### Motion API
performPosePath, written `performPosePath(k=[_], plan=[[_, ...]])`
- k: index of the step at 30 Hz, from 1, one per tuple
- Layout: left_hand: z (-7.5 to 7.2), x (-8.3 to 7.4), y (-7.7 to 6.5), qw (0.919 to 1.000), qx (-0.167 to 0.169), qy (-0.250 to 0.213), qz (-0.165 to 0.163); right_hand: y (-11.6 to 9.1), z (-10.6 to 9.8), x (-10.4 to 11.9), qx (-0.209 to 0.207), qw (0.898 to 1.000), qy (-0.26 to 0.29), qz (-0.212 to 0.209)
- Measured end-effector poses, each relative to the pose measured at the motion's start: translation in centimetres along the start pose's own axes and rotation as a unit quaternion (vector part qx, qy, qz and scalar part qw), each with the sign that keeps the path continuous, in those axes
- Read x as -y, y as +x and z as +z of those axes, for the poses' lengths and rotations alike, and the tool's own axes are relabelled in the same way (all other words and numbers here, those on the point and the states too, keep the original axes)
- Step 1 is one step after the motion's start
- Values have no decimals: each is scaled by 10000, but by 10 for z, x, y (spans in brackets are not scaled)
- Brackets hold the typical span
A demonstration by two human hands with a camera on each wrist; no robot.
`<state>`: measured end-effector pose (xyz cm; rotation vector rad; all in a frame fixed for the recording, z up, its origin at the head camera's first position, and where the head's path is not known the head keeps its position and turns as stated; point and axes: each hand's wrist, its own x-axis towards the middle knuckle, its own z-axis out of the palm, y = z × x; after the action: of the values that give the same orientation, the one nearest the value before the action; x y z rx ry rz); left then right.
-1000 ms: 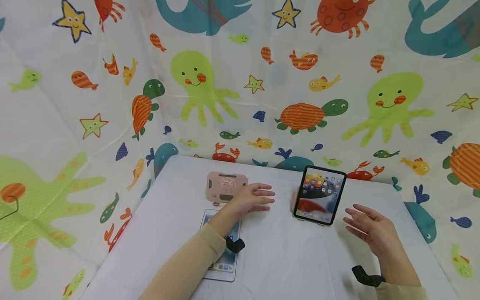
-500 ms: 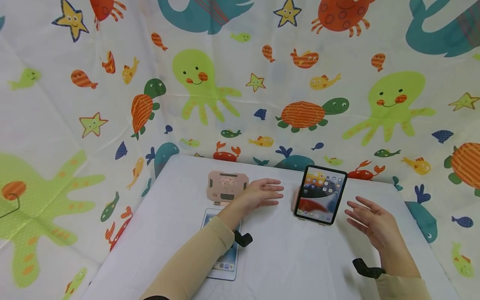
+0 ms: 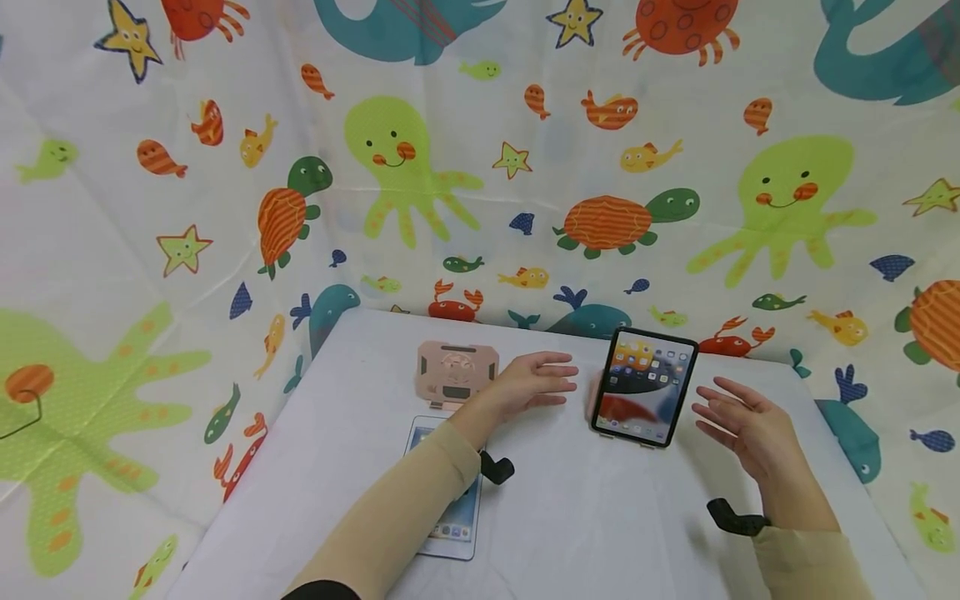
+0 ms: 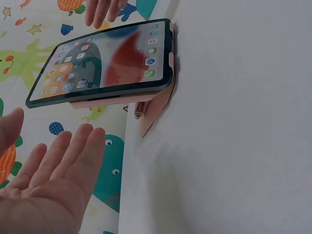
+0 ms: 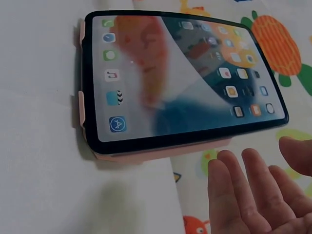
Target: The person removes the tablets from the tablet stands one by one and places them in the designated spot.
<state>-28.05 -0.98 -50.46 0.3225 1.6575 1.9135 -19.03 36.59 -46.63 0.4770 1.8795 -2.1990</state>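
Observation:
A black-framed tablet (image 3: pixel 645 387) leans upright on a pink stand (image 3: pixel 595 396) toward the table's back right, its home screen lit. My left hand (image 3: pixel 528 387) hovers to its left with fingers stretched out, touching nothing. On the other side, my right hand (image 3: pixel 750 429) is held apart from the tablet, fingers loosely extended. Both wrist views show a gap between the fingers and the tablet's edges. Behind my left hand stands a second pink tablet stand (image 3: pixel 453 371). A white tablet (image 3: pixel 456 525) lies flat under my left forearm, which hides part of it.
The white tabletop (image 3: pixel 585 525) carries these things. A curtain (image 3: pixel 450 167) printed with sea animals hangs behind the table and along its left side. Each wrist bears a black camera mount, such as the one at the right wrist (image 3: pixel 737 518).
My left hand has moved right and slightly away from me, closer to the black-framed tablet. My right hand has risen a little. The tablets and stands have stayed in place.

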Motion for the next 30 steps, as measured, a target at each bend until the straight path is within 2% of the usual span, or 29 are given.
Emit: performPosePath(k=[7, 12, 16, 24, 30], plan=[[1, -1, 13, 10000, 19, 53, -17, 9, 0, 6, 118, 9998, -3, -183], [7, -6, 22, 9997, -78, 218, 4, 17, 1, 13, 175, 9988, 9, -464], [12, -11, 28, 9995, -108, 298, 41, 23, 4, 16, 84, 9985, 59, -532], [18, -12, 37, 9968, -113, 787, -10, 28, 8, 15, -82, 9984, 1, -559], [22, -13, 42, 9938, -32, 1096, 159, 30, 9, 17, -67, 9976, -68, -684]])
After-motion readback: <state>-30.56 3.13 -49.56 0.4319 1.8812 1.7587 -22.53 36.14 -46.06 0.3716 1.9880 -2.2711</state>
